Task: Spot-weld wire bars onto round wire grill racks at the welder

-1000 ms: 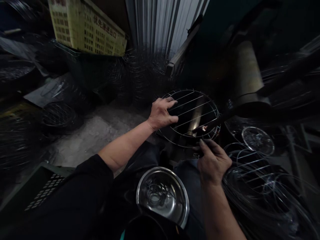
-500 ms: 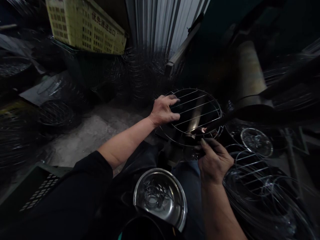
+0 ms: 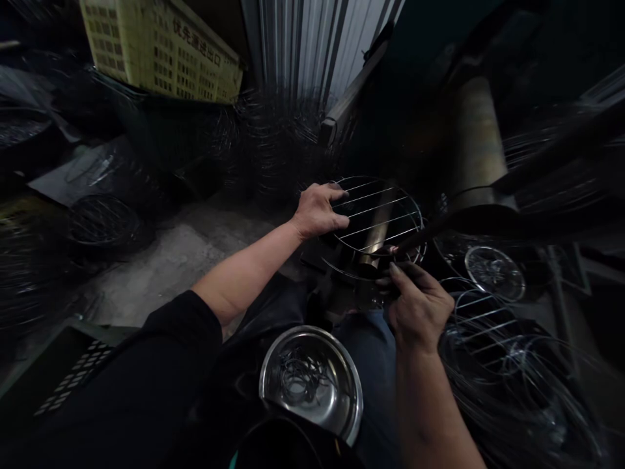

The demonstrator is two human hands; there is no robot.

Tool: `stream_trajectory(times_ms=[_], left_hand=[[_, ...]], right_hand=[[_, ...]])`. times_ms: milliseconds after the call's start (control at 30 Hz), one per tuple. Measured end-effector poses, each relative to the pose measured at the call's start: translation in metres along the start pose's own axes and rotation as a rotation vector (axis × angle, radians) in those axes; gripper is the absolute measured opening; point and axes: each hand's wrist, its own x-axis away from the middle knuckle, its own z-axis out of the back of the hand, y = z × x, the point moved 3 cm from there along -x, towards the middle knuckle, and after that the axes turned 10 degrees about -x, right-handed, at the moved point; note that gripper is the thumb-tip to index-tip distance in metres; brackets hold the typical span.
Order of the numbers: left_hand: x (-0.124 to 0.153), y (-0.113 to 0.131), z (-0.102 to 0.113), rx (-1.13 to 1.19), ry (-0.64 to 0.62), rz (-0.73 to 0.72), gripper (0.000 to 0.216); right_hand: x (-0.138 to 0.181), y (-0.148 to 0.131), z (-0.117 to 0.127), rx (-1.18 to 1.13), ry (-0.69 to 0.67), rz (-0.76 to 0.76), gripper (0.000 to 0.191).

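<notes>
A round wire rack (image 3: 385, 215) with parallel cross wires lies over a brass-coloured cylinder (image 3: 374, 244) in front of me. My left hand (image 3: 317, 210) rests on the rack's left rim, fingers curled over the wires. My right hand (image 3: 417, 305) is at the rack's near edge, thumb and fingers pinched together on something I cannot make out. A dark machine arm (image 3: 469, 218) reaches in from the right to the rack's near right edge, right beside my right fingertips.
A steel bowl (image 3: 312, 384) with loose wire rings sits on my lap. Finished wire racks (image 3: 498, 339) pile up at the right. More wire stacks (image 3: 283, 143) stand behind, a yellow crate (image 3: 161, 49) at upper left, concrete floor (image 3: 166, 267) at left.
The rack has turned a little under my left hand, and my right hand has edged up closer to its near rim. The view has shifted slightly.
</notes>
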Motion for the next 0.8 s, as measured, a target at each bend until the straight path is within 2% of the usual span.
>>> stream_trajectory(times_ms=[167,367,600,700,800], left_hand=[[-0.002,-0.001,-0.001,0.01,-0.003,0.01,0.044],[-0.004,-0.002,-0.002,0.026,-0.004,-0.006,0.041],[-0.006,-0.004,-0.009,0.053,0.002,-0.036,0.041],[-0.008,-0.004,-0.011,0.011,-0.05,-0.022,0.046],[-0.01,-0.004,-0.009,-0.081,-0.113,-0.012,0.054]], right_hand=[[0.002,0.007,0.012,0.157,-0.012,0.067,0.032],[0.002,0.014,0.011,0.067,-0.008,0.069,0.03],[-0.001,0.011,0.007,0.089,0.044,0.108,0.026],[-0.003,0.009,0.01,0.108,0.003,0.162,0.022],[0.01,0.004,0.02,0.324,-0.082,0.299,0.021]])
